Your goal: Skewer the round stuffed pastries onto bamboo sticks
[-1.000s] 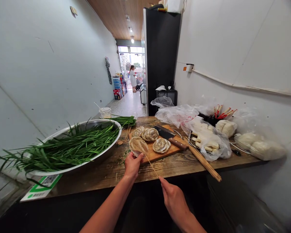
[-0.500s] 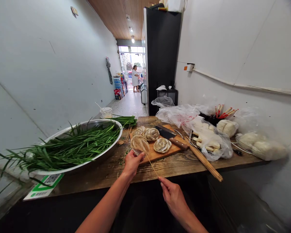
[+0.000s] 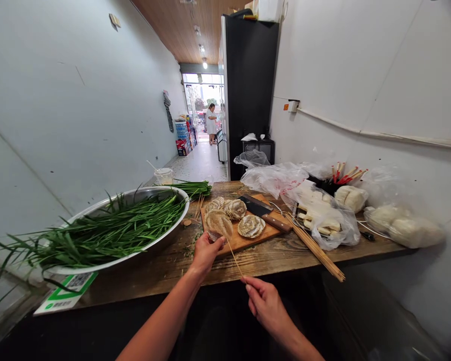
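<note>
My left hand (image 3: 207, 249) pinches the near edge of a thin, round, brownish food sheet (image 3: 218, 224), held up over the cutting board (image 3: 235, 244). My right hand (image 3: 263, 301) is closed on the lower end of a bamboo skewer (image 3: 235, 254). The skewer slants up and leftward to the sheet's edge by my left fingers; whether its tip passes through is hard to see. On the board lie stacks of similar round sheets (image 3: 235, 208) and one separate stack (image 3: 251, 226). Beside them rests a cleaver (image 3: 261, 210) with a wooden handle.
At left stands a large metal basin (image 3: 186, 213) heaped with green chives (image 3: 131, 228). A bundle of skewers (image 3: 317, 250) juts over the table's front edge at right. Behind it are plastic-bagged pale pieces (image 3: 321, 220). A person (image 3: 211, 123) stands far off by the doorway.
The sheet has shifted slightly rightward in my left hand. My right hand has moved a little left and down along with the skewer's end. The distant person has turned.
</note>
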`<state>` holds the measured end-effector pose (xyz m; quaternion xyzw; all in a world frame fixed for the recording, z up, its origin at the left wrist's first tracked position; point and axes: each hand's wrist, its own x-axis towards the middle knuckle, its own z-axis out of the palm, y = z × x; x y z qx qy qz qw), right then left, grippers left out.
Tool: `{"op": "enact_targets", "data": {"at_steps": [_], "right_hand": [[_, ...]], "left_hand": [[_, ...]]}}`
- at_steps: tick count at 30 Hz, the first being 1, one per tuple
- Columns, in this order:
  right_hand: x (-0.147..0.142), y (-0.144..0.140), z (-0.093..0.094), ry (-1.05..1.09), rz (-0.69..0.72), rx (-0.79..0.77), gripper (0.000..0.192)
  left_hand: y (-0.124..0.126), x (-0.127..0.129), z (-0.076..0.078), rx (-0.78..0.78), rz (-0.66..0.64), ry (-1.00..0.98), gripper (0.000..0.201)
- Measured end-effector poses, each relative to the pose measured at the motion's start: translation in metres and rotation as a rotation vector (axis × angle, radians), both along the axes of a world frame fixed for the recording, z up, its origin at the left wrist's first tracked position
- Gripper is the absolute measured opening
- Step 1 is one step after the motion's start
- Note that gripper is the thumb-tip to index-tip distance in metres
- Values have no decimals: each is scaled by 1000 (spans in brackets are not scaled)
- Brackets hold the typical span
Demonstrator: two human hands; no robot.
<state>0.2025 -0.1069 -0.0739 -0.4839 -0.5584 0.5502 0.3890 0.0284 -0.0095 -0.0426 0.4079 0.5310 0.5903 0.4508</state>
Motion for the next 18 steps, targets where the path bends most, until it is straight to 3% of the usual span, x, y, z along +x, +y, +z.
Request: {"op": "enact_targets", "data": {"at_steps": [3, 8, 11, 18], "right_hand": [[1, 3, 4, 110, 65, -223, 71], [-2, 5, -8, 35, -19, -3, 62], [-5, 4, -13, 21, -38, 34, 61], [-6, 5, -1, 104, 40, -117, 68]], "left_hand": [[1, -3, -3, -10, -22, 12, 38], [-1, -2, 1, 14, -7, 46, 35], [-3, -1, 6, 20, -5, 50, 32], [-2, -1, -4, -28, 18, -18, 38]]}}
